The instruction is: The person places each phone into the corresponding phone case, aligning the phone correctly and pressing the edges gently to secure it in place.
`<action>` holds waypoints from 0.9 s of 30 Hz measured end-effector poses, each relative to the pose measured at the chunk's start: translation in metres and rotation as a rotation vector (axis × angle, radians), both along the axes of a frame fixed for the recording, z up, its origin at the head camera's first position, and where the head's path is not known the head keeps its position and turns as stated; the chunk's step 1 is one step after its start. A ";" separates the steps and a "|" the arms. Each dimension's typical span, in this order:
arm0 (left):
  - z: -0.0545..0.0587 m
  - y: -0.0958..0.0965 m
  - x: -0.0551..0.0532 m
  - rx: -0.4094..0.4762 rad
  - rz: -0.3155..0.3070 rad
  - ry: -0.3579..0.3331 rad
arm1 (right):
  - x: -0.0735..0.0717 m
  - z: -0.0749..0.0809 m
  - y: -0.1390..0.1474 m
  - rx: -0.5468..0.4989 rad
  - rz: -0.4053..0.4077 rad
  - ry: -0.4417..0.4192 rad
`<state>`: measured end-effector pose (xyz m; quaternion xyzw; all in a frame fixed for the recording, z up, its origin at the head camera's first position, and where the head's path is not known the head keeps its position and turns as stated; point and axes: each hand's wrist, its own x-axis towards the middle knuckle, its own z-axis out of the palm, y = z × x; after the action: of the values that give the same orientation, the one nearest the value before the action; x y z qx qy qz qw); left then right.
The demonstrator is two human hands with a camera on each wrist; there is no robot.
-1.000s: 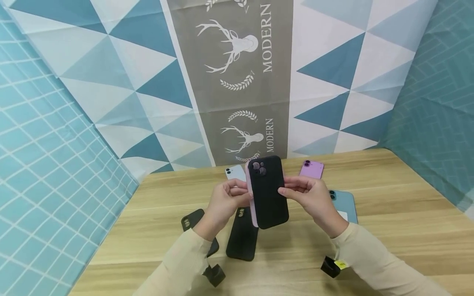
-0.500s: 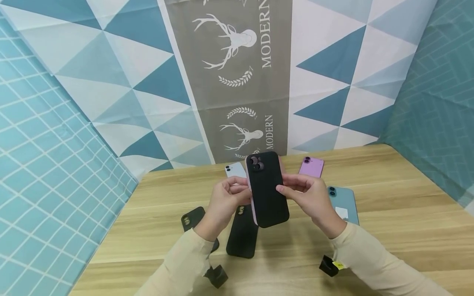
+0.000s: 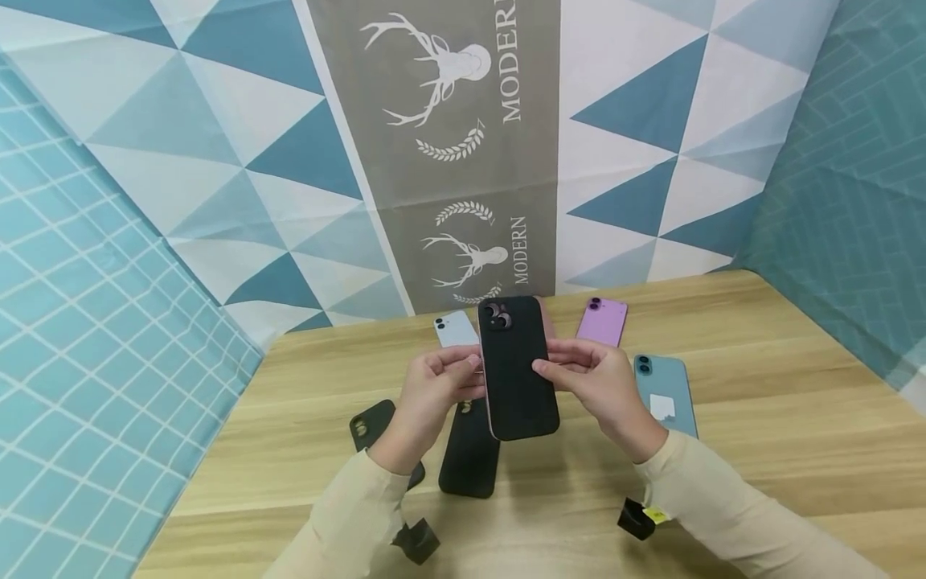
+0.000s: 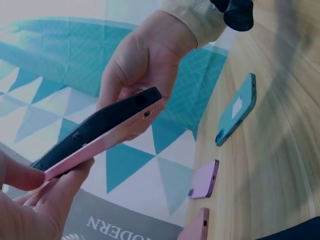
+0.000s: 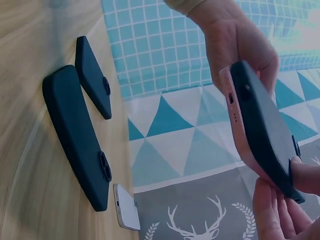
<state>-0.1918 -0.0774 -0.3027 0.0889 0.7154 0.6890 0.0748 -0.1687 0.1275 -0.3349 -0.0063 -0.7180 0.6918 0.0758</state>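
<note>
Holding a pink phone (image 3: 490, 412) partway seated in a black case (image 3: 517, 370) above the wooden table (image 3: 760, 418), both hands are working its long edges: the left hand (image 3: 434, 394) is pinching the left rim with curled fingers and thumb, and the right hand (image 3: 600, 382) is pinching the right rim the same way. Judging by the wrist views, the fit is looking nearly finished but not flush: a pink metal band is showing along one side (image 4: 105, 150) and (image 5: 235, 125), so that edge is probably waiting to be pressed home. The case is reading as matte, soft and slightly rubbery, with rounded corners and a raised camera cut-out near its top; the phone's frame is smooth and glossy, with small side buttons. Two more black cases are lying on the table below the hands, one long (image 3: 470, 454) and one partly hidden by the left sleeve (image 3: 369, 426). Bare phones are lying face down beyond: white (image 3: 454, 330), purple (image 3: 602, 320) and teal (image 3: 664, 394), the teal one carrying a small white sticker.
</note>
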 end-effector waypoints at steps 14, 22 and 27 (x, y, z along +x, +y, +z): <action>0.006 0.005 0.002 -0.050 0.076 0.089 | 0.006 0.007 0.002 0.217 0.218 -0.111; 0.015 -0.003 -0.002 0.003 0.112 0.109 | 0.013 0.006 0.010 0.107 0.418 -0.103; 0.018 -0.003 -0.003 0.019 0.124 0.091 | 0.014 0.007 0.014 0.069 0.433 -0.103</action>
<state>-0.1945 -0.0807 -0.2845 0.0762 0.7157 0.6943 -0.0013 -0.1546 0.1416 -0.3278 0.1149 -0.7288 0.6658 -0.1111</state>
